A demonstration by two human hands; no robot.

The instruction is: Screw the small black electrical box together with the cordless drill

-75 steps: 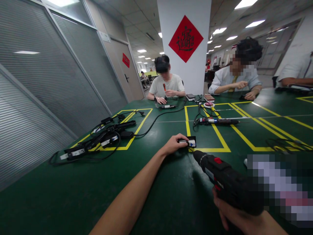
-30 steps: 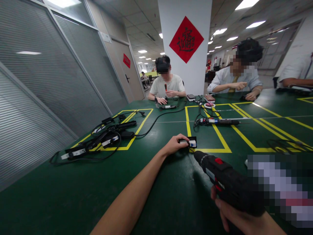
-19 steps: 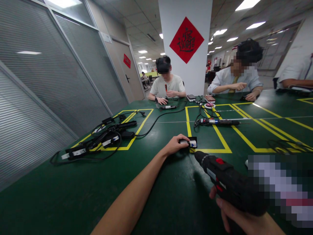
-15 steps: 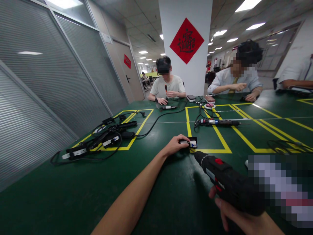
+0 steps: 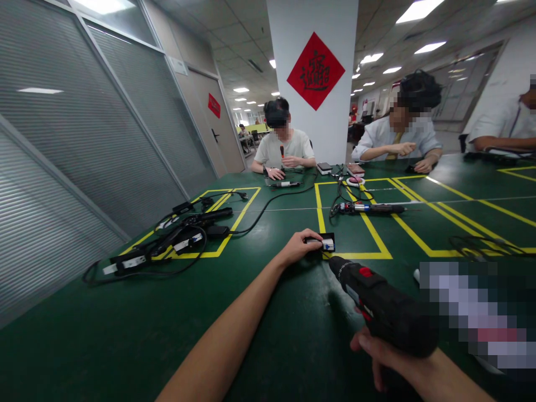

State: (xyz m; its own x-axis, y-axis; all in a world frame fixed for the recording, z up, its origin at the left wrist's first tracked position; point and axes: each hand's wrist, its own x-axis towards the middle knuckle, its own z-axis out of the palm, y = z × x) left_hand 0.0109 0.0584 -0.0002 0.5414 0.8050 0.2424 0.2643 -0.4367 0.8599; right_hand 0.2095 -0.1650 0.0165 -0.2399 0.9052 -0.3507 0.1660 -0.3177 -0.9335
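My left hand reaches forward over the green table and pinches a small black-and-white part with a bit of blue on it, keeping it down by the yellow tape line. In my right hand is a black cordless drill with red accents, its handle mostly hidden behind the body and the fingers. The drill's chuck points forward and left, its front close below the small part. Whether a bit touches the part, I cannot tell.
Tangled black devices and cables lie at left. A slim electric screwdriver with a coiled cord lies beyond my hands. A blurred-out object sits at right. Co-workers sit across the green table, marked with yellow tape.
The view has shifted slightly, so most things appear a little further left. The rear of the drill has swung slightly left with my right hand. My left hand stays on the small part.
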